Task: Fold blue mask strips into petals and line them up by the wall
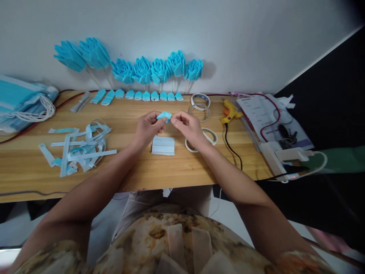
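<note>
Pinched in my left hand is a small folded blue piece of mask fabric, held above the table. My right hand has its thumb and fingers closed at the right end of the same piece. Just below my hands a pale pleated fabric rectangle lies flat on the wood. Behind them runs a row of several folded blue pieces. Blue fabric flowers on thin sticks lean along the wall.
Cut strips lie in a heap on the left, near a pack of blue face masks. Tape rolls, a yellow glue gun with its black cord, papers, keys and a power strip are on the right.
</note>
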Demonstrator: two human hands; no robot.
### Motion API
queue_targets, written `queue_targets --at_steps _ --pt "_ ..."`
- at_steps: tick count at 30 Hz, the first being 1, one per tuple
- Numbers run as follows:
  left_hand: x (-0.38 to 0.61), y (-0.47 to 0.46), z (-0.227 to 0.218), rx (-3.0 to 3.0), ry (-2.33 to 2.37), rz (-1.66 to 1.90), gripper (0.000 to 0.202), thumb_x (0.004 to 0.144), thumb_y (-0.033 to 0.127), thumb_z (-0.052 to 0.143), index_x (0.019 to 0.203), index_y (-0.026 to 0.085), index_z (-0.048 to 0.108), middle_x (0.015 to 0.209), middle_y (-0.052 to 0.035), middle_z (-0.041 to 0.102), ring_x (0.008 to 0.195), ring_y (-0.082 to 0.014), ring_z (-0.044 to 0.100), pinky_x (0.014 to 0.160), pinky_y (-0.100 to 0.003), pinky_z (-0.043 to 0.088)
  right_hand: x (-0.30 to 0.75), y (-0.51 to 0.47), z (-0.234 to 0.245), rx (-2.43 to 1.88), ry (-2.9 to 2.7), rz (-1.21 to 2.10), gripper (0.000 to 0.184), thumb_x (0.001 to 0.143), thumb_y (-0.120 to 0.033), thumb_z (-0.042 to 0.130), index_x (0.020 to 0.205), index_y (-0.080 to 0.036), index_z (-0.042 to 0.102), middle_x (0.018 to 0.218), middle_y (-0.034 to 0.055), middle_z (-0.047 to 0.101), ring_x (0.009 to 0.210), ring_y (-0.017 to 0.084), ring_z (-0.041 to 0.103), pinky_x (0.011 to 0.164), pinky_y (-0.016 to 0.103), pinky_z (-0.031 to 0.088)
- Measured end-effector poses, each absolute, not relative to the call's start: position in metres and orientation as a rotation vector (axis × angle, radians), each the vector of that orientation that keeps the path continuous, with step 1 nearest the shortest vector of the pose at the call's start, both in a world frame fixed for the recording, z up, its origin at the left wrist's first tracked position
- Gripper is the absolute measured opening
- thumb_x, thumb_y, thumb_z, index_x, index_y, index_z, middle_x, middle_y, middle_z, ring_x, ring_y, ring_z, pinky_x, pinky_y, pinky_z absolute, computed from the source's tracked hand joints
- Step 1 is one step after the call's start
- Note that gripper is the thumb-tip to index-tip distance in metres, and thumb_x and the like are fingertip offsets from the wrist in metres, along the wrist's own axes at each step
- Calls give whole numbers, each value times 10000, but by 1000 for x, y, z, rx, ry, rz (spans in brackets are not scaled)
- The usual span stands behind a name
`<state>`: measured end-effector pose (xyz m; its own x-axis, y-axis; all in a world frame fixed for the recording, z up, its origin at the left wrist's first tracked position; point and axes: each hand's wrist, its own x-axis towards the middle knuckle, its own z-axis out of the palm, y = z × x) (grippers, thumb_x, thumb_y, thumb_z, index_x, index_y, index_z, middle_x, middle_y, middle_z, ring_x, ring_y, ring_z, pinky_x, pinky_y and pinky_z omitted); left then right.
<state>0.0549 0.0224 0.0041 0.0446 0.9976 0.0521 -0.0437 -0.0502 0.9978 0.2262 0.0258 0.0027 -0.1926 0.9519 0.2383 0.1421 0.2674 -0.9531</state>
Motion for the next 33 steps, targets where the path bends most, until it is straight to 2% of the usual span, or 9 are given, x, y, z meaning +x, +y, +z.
queue_targets --at_steps 8,17,20,23,25,27,30,33 --pt "57 21 3 1276 1097 1210 133 833 135 689 710 155 641 541 42 603 445 -49 499 445 -156 405 225 26 4 -1087 -1598 959 187 785 -377 652 749 -202 598 666 -45 535 616 101 445 610 273 357" --pt "57 20 4 1283 1097 1190 135 837 114 671 714 155 633 525 45 593 441 -48 490 452 -155 407 227 28 2 -1103 -1641 913 157 790 -343 652 738 -209 588 662 -44 549 614 103 456 613 276 374" --pt "57 21 3 1272 1072 1202 144 829 105 662 706 162 616 512 48 584 432 -54 485 441 -161 401 228 30 0 -1079 -1560 1024 188 796 -386 692 818 -215 618 710 -35 567 669 115 495 630 269 416" --pt "56 21 3 1248 1054 1221 136 834 122 657 714 169 617 520 46 585 435 -58 487 438 -167 397 228 30 0 -1014 -1401 1279 348 818 -529 705 984 -229 649 836 -4 618 783 144 564 639 266 481" --pt "55 21 3 1243 1048 1222 131 838 145 668 719 170 621 527 44 586 441 -58 489 443 -168 396 228 29 2 -987 -1371 1392 396 817 -598 700 945 -226 657 864 10 622 827 155 579 643 266 506" --pt "56 20 2 1252 1047 1213 135 835 167 692 719 170 623 523 46 581 441 -57 485 448 -168 394 227 27 3 -989 -1383 1409 402 784 -601 737 867 -216 657 835 7 610 812 149 569 636 256 503" --pt "57 20 1 1266 1048 1205 153 824 194 722 714 171 619 502 52 564 430 -53 461 449 -169 384 227 27 3 -1011 -1364 1388 372 734 -529 798 882 -213 667 803 -9 610 776 135 555 624 241 490" --pt "58 20 0 1258 1046 1194 155 811 211 728 708 170 620 496 51 559 425 -56 450 444 -175 381 229 28 3 -1001 -1314 1395 329 772 -507 760 888 -215 665 818 -5 627 813 142 582 640 243 504"
